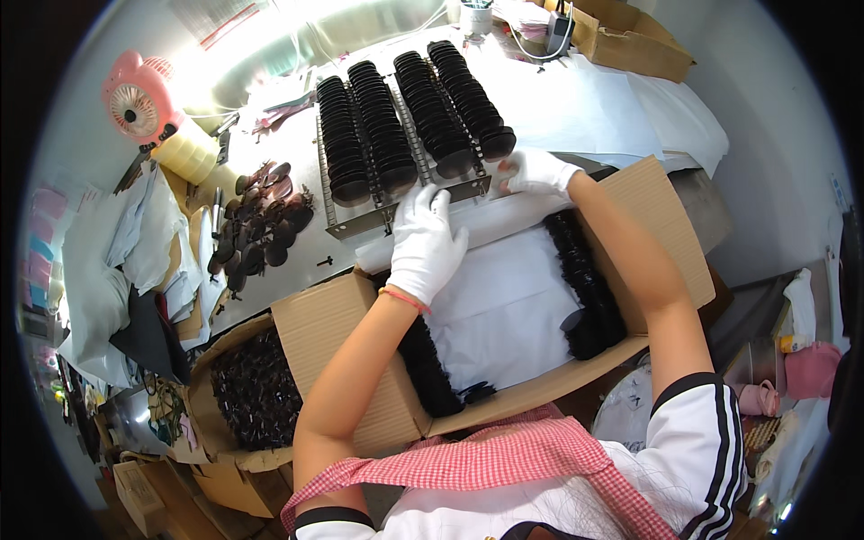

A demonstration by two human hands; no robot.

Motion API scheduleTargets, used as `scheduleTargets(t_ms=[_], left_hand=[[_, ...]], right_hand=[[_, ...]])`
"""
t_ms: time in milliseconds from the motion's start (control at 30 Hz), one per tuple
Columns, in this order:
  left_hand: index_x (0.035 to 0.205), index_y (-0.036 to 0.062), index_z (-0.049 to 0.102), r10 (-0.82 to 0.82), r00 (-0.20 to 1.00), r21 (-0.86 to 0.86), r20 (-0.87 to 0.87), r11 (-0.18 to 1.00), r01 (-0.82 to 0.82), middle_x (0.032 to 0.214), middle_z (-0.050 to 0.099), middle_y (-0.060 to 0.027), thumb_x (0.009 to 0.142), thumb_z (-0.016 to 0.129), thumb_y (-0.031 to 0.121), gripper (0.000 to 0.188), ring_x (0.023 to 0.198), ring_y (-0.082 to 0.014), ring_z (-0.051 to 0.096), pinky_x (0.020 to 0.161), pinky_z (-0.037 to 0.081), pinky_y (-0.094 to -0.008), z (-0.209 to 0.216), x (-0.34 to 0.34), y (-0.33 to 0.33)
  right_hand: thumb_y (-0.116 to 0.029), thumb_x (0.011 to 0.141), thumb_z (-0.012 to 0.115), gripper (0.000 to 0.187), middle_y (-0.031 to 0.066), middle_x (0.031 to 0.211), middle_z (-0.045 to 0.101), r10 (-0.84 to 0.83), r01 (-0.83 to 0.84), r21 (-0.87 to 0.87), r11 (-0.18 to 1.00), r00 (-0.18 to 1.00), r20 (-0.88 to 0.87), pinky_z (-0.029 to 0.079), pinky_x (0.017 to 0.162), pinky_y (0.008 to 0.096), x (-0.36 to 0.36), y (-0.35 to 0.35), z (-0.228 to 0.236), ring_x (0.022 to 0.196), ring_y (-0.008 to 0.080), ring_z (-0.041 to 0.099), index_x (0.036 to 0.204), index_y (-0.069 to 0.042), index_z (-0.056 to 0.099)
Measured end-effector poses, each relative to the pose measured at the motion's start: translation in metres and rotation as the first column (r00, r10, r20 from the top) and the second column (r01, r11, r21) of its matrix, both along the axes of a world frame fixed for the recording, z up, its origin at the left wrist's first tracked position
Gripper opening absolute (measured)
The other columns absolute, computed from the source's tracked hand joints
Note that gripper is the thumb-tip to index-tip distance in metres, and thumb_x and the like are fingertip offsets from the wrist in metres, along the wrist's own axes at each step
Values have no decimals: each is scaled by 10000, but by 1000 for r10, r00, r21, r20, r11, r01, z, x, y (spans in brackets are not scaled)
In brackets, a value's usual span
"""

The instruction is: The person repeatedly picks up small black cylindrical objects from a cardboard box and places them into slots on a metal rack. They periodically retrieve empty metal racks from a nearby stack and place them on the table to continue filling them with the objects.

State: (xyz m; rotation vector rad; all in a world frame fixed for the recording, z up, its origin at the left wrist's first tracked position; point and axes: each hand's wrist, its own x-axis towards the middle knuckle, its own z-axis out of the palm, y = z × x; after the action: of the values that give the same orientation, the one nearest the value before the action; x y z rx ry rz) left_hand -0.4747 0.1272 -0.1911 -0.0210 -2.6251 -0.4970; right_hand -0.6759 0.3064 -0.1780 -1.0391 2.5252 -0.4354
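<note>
Both my hands wear white gloves at the front edge of a metal rack [360, 219]. Several rows of dark round lenses [346, 135] stand packed upright on it. My left hand [425, 238] reaches over the rack's front edge, fingers stretched out beside the front lens of a middle row, thumb apart. Beside the rack's front right corner is my right hand [540, 173], fingers bent, with a gap between the bare-looking thumb and fingertip. Below the hands lies an open cardboard box [549, 373], with white sheet [504, 306] inside between rows of dark lenses [585, 279].
Loose dark lenses [261, 225] lie left of the rack. A pink fan [135, 99] stands at the far left. Another box [256, 396] at lower left holds many small dark pieces. White paper [576, 108] covers the table at right, near a cardboard tray [630, 40].
</note>
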Motion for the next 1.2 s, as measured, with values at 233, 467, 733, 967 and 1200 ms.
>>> scheduleTargets(t_ms=[233, 467, 733, 967, 1200], left_hand=[[1310, -7, 548, 133, 990, -191, 55, 974, -120, 1324, 534, -203, 793, 703, 254, 600, 1162, -362, 539, 1044, 413, -450, -11, -21, 4], [1276, 6, 571, 116, 987, -101, 112, 989, -105, 1338, 519, -199, 725, 686, 202, 595, 1137, -376, 548, 1014, 439, -454, -3, -20, 0], [1251, 1, 578, 93, 994, -54, 61, 994, -90, 1338, 514, -207, 685, 661, 147, 590, 1143, -380, 546, 1030, 436, -447, -11, -18, -1], [1280, -25, 499, 78, 990, 646, -114, 763, 15, 1303, 547, -192, 860, 614, 90, 451, 1185, -298, 550, 1047, 428, -393, 4, -10, 19], [1315, 54, 468, -10, 968, 712, -251, -680, 177, 1325, 546, -93, 1031, 542, 203, 329, 1209, -189, 530, 1073, 422, -358, 22, 11, 40]], right_hand=[[-142, 772, 763, 624, 148, 1192, 641, -49, 164, -651, 741, 980, 192, 494, 969, 331, -9, -8, 15, 1042, 233, 627, 1324, 40, 537], [58, 809, 612, 608, 76, 1154, 660, 92, 145, -692, 707, 952, 293, 519, 910, 269, -4, -22, -2, 980, 126, 623, 1401, -48, 522], [103, 839, 558, 511, 175, 1279, 641, -241, -198, -708, 677, 850, -469, 522, 960, 352, 53, -48, -32, 1105, 327, 647, 1329, -41, 571], [96, 848, 553, 435, 108, 1195, 695, -317, -224, -742, 632, 799, -511, 562, 868, 331, 60, -42, 13, 1004, 271, 695, 1250, -54, 631], [86, 822, 576, 442, 127, 1123, 705, -90, 108, -818, 565, 994, 69, 551, 789, 334, 146, -22, 38, 916, 276, 695, 1224, -80, 656]])
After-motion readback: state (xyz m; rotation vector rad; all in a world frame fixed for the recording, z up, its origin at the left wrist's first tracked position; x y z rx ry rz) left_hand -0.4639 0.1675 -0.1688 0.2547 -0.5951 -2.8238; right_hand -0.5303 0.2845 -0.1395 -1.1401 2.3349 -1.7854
